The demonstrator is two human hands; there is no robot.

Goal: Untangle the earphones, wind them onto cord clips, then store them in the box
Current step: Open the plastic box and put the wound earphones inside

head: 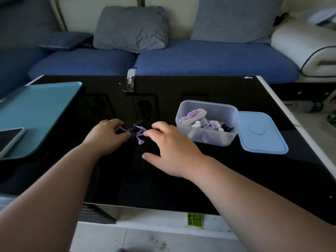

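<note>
Your left hand pinches the earphones, right hand rests open on them; cord looks limp, light: grip near a bud

A blue sofa runs along the far edge of a glossy black coffee table with a white rim. Two grey cushions lean against its back. At right sits what may be a cream armchair. The pale tiled floor lies in dim light.

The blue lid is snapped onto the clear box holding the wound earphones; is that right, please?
Not quite: the head view shows the blue lid lying on the table beside the open clear box, which does hold the wound earphones.
</note>
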